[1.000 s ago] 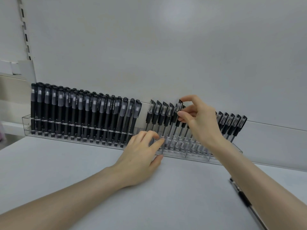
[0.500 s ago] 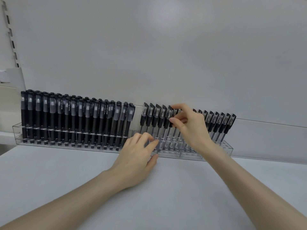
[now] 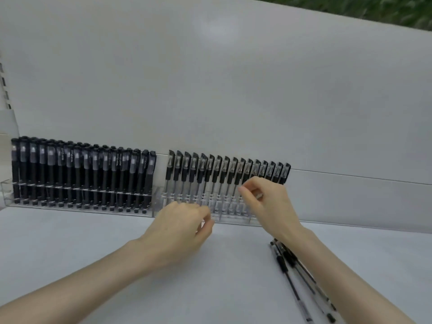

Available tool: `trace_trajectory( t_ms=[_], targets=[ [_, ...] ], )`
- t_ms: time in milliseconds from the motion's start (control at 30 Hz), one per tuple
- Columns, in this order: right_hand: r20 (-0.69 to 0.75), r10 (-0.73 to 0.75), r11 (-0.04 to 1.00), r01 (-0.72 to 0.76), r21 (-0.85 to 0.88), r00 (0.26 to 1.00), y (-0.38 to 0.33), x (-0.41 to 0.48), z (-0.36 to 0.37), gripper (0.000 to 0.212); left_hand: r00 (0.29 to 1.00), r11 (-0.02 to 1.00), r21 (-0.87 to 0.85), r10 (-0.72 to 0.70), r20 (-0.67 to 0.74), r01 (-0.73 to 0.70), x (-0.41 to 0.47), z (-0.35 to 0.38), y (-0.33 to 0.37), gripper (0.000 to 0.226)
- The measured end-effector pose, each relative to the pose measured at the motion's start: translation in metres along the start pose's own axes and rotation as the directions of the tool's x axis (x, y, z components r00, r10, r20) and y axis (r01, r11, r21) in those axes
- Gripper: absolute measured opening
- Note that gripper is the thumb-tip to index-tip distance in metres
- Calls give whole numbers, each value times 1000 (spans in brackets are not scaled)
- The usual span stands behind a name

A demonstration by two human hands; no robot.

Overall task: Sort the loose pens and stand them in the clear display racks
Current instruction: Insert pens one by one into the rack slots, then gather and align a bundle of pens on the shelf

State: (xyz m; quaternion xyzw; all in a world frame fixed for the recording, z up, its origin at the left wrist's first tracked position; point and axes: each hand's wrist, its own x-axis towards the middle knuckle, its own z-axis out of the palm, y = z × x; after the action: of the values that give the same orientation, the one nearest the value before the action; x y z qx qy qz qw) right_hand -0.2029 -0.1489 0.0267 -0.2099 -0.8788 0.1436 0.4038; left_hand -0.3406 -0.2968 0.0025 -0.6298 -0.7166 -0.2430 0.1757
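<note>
Left hand (image 3: 180,228) at clear display rack (image 3: 233,219) front, fingers loosely curled, empty; likely steadying it. Right hand (image 3: 266,202) fingers narrow before racked pens (image 3: 210,169); grip unclear. Loose pens (image 3: 284,267) lie on surface (image 3: 70,242), near right.

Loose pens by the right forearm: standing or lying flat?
Lying flat: the loose pens rest on the white shelf, outside the clear rack, partly hidden by the forearm.

Open shelf surface (image 3: 70,249) front left, loose pens (image 3: 282,265) lying front right, 2 packed racks (image 3: 5,194) along wall (image 3: 210,90).
</note>
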Motion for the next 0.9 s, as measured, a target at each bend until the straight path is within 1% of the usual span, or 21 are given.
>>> trace_trajectory(
  t_ms=[100,167,333,467,567,667,733,767,833,900],
  targets=[
    [64,-10,1000,10,8,998,21,-22,-21,15,998,997,-33,-67,5,67,-4,11,41,26],
    [123,-7,1000,7,6,992,37,-38,-37,15,991,990,-56,-128,33,130,-7,23,71,25],
    [253,28,999,-35,22,967,71,-77,-63,13,969,967,-71,-243,35,245,-19,45,137,28],
    [353,74,997,-83,10,933,85,-90,-69,11,929,928,-62,-365,52,368,-21,52,170,40],
    [362,106,984,-149,93,926,86,-90,-69,11,889,894,4,-447,98,449,-17,61,185,52],
    [380,168,954,-247,169,910,82,-88,-69,17,835,847,22,-528,154,532,-8,69,193,63],
    [405,226,919,-331,212,886,81,-86,-70,22,796,812,-5,-571,198,584,-2,71,196,67],
    [429,261,883,-393,256,865,81,-85,-70,23,781,795,-32,-586,216,606,1,70,196,66],
    [499,307,773,-518,365,810,81,-85,-71,26,756,765,-80,-604,252,639,5,68,194,63],
    [550,311,685,-584,435,775,83,-85,-70,29,751,759,-102,-599,279,643,5,64,191,57]
  ],
)
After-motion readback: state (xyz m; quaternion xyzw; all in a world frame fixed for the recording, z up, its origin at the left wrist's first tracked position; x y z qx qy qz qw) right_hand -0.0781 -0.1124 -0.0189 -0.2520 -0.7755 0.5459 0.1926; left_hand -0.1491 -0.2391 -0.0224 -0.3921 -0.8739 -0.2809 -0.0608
